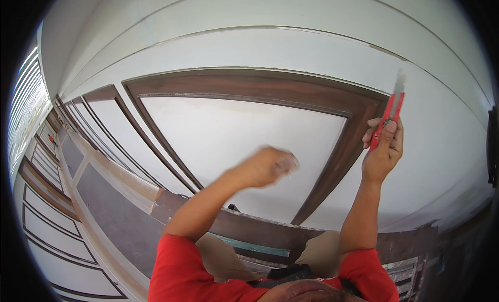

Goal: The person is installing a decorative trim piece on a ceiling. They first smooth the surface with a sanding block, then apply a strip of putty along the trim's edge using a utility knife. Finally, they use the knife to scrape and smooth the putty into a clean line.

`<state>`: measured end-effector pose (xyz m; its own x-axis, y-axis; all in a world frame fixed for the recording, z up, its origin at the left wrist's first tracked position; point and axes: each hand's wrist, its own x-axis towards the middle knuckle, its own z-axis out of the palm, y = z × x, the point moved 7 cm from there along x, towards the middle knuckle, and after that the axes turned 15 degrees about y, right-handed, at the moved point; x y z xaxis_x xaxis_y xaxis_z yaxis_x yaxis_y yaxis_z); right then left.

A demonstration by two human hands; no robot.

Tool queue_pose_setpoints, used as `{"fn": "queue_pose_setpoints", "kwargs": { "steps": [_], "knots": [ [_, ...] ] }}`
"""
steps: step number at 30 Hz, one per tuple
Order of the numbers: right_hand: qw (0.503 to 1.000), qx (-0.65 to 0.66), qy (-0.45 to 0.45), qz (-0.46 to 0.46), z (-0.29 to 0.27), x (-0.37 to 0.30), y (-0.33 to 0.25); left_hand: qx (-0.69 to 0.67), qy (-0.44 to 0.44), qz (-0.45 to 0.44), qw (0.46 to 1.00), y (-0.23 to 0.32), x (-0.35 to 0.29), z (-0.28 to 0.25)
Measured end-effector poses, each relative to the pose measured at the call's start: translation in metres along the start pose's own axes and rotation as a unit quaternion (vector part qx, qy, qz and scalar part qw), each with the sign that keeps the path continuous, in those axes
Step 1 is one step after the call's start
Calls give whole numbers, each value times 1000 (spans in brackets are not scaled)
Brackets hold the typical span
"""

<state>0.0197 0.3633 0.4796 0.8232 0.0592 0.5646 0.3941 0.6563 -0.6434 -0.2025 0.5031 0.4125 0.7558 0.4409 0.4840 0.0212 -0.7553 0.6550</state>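
Note:
A red utility knife (387,120) with a sliding button is gripped in my right hand (385,143), raised at the upper right corner of a brown wooden frame (249,82). Its blade points upward over the pale wall and looks blurred. My left hand (270,168) is out in front of the white panel (228,128) inside that frame. Its fingers are curled together and smeared by motion. Something pale shows at the fingertips, too blurred to name.
More brown-framed white panels (104,130) run along the wall to the left. Grooved pale boards (249,47) lie above the frame. Below my arms are a dark ledge (208,219) and a teal strip (252,246). A slatted window (28,115) is at far left.

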Motion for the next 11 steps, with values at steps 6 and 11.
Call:
{"fn": "queue_pose_setpoints", "kwargs": {
  "steps": [6, 11],
  "knots": [
    [1000, 20, -5, -19, 0, 3, -15, -21, -247, 17, 969, -4, -40, 146],
    [998, -35, -44, -10, -8, 1, -16, -1, -390, -12, 921, -16, -64, 190]
  ]
}}
